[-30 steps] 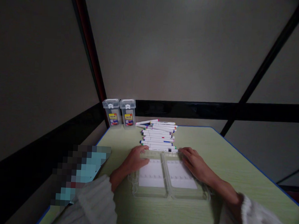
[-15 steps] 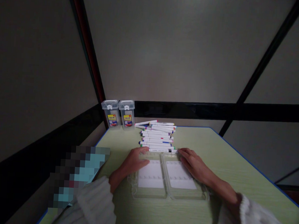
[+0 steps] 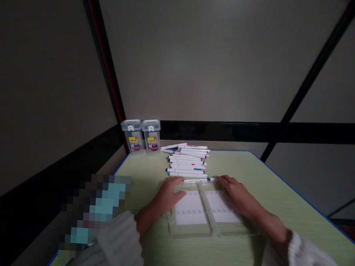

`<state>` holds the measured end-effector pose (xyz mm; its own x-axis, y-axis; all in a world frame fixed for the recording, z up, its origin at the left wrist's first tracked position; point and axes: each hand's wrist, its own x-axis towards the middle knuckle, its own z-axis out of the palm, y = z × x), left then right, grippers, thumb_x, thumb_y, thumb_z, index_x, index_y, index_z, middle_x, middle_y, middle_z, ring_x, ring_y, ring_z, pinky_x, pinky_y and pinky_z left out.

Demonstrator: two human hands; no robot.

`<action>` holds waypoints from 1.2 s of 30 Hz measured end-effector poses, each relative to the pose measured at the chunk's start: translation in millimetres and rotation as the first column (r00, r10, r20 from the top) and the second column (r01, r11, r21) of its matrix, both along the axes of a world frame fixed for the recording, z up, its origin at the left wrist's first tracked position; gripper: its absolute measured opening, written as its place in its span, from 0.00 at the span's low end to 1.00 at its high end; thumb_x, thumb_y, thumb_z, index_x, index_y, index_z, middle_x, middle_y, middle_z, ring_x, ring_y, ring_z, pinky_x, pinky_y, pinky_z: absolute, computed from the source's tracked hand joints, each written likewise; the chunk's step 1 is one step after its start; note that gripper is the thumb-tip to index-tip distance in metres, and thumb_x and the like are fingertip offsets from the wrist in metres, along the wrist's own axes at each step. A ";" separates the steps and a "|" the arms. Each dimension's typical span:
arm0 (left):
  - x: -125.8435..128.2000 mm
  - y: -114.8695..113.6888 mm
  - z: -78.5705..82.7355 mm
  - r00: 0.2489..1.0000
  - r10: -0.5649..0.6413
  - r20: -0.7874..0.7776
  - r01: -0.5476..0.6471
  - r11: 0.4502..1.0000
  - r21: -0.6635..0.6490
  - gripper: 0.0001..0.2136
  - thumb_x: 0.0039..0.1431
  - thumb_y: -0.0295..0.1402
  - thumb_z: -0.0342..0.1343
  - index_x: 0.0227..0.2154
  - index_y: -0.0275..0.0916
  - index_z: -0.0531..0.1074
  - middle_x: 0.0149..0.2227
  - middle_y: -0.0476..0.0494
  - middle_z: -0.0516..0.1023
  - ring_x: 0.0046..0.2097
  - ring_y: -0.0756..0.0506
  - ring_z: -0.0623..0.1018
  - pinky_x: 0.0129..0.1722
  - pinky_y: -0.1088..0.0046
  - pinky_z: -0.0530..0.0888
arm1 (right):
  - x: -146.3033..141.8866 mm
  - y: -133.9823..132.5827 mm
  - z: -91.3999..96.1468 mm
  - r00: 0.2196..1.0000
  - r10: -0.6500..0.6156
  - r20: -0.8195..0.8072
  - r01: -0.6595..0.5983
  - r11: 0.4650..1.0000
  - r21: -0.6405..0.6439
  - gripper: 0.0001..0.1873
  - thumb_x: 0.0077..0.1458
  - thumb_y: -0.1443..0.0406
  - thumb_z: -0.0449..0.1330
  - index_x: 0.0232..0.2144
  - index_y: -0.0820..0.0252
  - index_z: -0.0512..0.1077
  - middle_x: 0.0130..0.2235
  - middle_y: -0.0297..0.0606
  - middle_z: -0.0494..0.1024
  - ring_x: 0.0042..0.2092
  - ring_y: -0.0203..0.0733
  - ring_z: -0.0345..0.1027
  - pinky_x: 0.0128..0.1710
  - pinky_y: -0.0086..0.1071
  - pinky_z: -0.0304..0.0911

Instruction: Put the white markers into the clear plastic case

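Note:
A clear plastic case (image 3: pixel 209 227) lies opened flat on the green table (image 3: pixel 281 203), with a white card in each half. My left hand (image 3: pixel 167 194) rests on the case's left edge, fingers curved over its far corner. My right hand (image 3: pixel 236 193) lies on the right half, fingers stretched toward its far edge. Just beyond the case runs a row of white markers (image 3: pixel 187 163) with coloured caps, the nearest one touching the case's far rim.
Two closed clear marker boxes (image 3: pixel 141 135) with yellow labels stand at the table's far left corner. A dark rail and grey wall run behind the table. A blurred patch sits at the left beside the table edge.
The open case has slid to the right and turned slightly, with both hands moving along on it. The nearest marker has tilted against the case's far rim.

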<state>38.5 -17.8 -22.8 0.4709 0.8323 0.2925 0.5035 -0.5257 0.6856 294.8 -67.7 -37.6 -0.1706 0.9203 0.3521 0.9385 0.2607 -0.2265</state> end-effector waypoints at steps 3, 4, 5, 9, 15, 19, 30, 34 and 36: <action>3.1 0.4 -1.3 0.999 0.039 0.007 -0.039 0.999 0.009 0.20 0.43 0.27 0.57 0.43 0.37 0.68 0.46 0.41 0.71 0.48 0.44 0.68 0.50 0.64 0.63 | 1.1 2.5 -2.4 1.000 -0.011 -0.010 0.011 1.000 0.013 0.25 0.46 0.78 0.45 0.47 0.64 0.65 0.45 0.48 0.70 0.46 0.48 0.63 0.46 0.41 0.57; 3.5 0.6 -1.3 0.999 0.044 0.008 -0.044 0.999 0.012 0.20 0.43 0.27 0.58 0.43 0.38 0.68 0.46 0.42 0.71 0.48 0.44 0.68 0.50 0.64 0.63 | 0.8 3.1 -2.8 1.000 -0.014 -0.015 0.015 1.000 0.017 0.25 0.46 0.78 0.45 0.47 0.64 0.65 0.45 0.48 0.70 0.46 0.48 0.63 0.46 0.41 0.57; 3.8 0.6 -1.1 0.999 0.043 0.008 -0.043 0.999 0.015 0.19 0.43 0.27 0.58 0.42 0.38 0.68 0.45 0.42 0.72 0.48 0.44 0.68 0.50 0.64 0.63 | 0.4 3.4 -3.0 1.000 -0.017 -0.019 0.018 1.000 0.021 0.26 0.45 0.78 0.45 0.47 0.64 0.65 0.45 0.48 0.70 0.46 0.48 0.63 0.46 0.41 0.57; 4.5 0.0 1.3 0.999 0.026 0.035 -0.026 1.000 -0.002 0.19 0.43 0.25 0.57 0.43 0.36 0.69 0.45 0.40 0.72 0.48 0.43 0.69 0.50 0.63 0.63 | -2.8 1.9 -1.8 0.999 -0.020 -0.047 0.021 0.999 0.032 0.29 0.42 0.79 0.44 0.47 0.62 0.65 0.46 0.46 0.71 0.48 0.47 0.62 0.48 0.44 0.54; 5.4 3.6 -0.5 0.994 0.055 0.099 -0.047 0.996 -0.082 0.20 0.40 0.24 0.59 0.41 0.36 0.70 0.44 0.40 0.73 0.47 0.44 0.70 0.50 0.64 0.65 | -6.4 -0.2 2.3 0.989 0.001 -0.146 0.005 0.999 0.036 0.32 0.35 0.79 0.45 0.46 0.61 0.64 0.45 0.43 0.71 0.47 0.45 0.63 0.48 0.41 0.55; 5.2 5.9 -3.5 0.989 0.061 0.138 -0.043 0.990 -0.132 0.21 0.40 0.23 0.58 0.43 0.33 0.68 0.44 0.39 0.73 0.46 0.45 0.71 0.49 0.66 0.65 | -8.0 0.3 2.9 0.971 0.004 -0.237 0.005 0.999 0.039 0.32 0.34 0.78 0.46 0.45 0.61 0.64 0.45 0.43 0.71 0.48 0.45 0.62 0.48 0.42 0.54; 3.9 5.7 2.2 0.987 0.052 0.150 -0.026 0.986 -0.167 0.20 0.38 0.24 0.59 0.39 0.35 0.69 0.41 0.42 0.75 0.43 0.46 0.73 0.47 0.68 0.67 | -19.4 -3.4 21.2 0.847 0.050 -0.529 0.008 0.994 0.107 0.16 0.48 0.67 0.49 0.41 0.59 0.68 0.44 0.43 0.71 0.46 0.46 0.64 0.48 0.42 0.56; 3.4 4.3 5.3 0.991 0.073 0.111 -0.053 0.984 -0.168 0.19 0.38 0.24 0.59 0.38 0.34 0.69 0.40 0.42 0.75 0.42 0.46 0.73 0.45 0.68 0.67 | -22.2 -1.1 22.5 0.751 0.068 -0.656 -0.001 0.995 0.101 0.15 0.52 0.61 0.50 0.41 0.59 0.68 0.42 0.43 0.71 0.41 0.44 0.68 0.41 0.37 0.63; 3.5 4.1 5.7 0.991 0.077 0.107 -0.058 0.983 -0.172 0.18 0.38 0.24 0.59 0.38 0.34 0.69 0.40 0.42 0.74 0.43 0.46 0.72 0.46 0.69 0.67 | -23.0 1.4 20.9 0.701 0.061 -0.710 0.006 0.996 0.091 0.16 0.51 0.59 0.51 0.39 0.60 0.68 0.41 0.44 0.71 0.39 0.44 0.69 0.38 0.36 0.65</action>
